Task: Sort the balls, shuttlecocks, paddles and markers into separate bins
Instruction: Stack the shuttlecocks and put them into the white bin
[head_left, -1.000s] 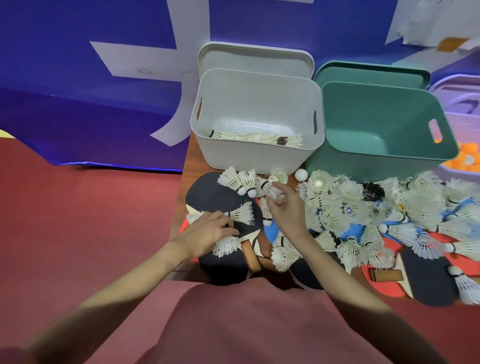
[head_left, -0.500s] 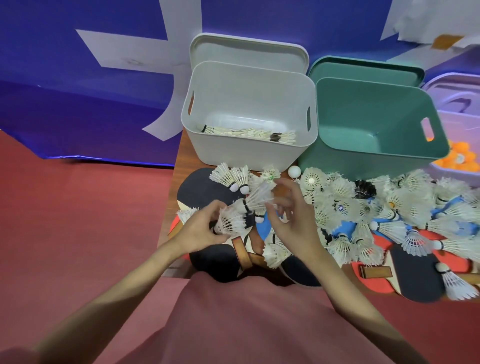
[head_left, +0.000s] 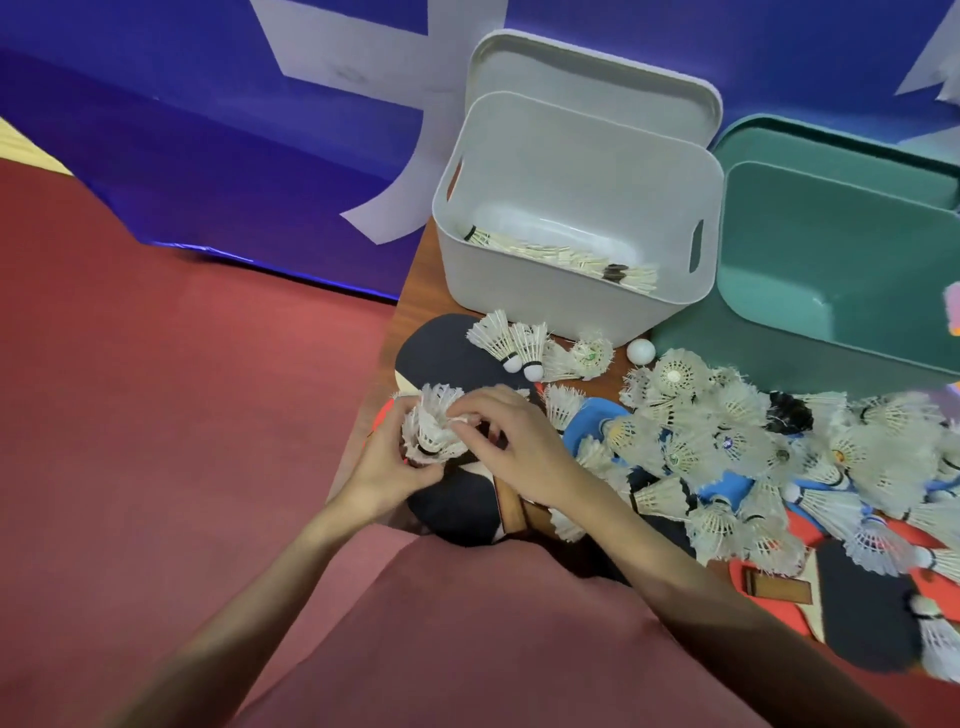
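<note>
My left hand (head_left: 387, 467) grips a nested stack of white shuttlecocks (head_left: 434, 428) over the table's left end. My right hand (head_left: 519, 441) meets it there, fingertips pinching the stack's upper feathers. Under both hands lie black paddles (head_left: 447, 348). A big heap of loose shuttlecocks (head_left: 727, 441) covers blue, red and black paddles to the right. A white ball (head_left: 640, 352) rests by the grey bin (head_left: 550, 291), which holds a row of stacked shuttlecocks (head_left: 561, 252). Beside it, the green bin (head_left: 841, 332) shows a bare floor.
The bins' lids lean behind them against a blue wall sheet. The wooden table's left edge (head_left: 410, 280) drops to a red floor. At the far right edge a sliver of another bin (head_left: 951, 312) shows. My red-clothed lap fills the bottom of the view.
My hands came together: the left lifted its shuttlecocks off the paddle, the right brought its own over, and both now hold one stack. The camera swung left.
</note>
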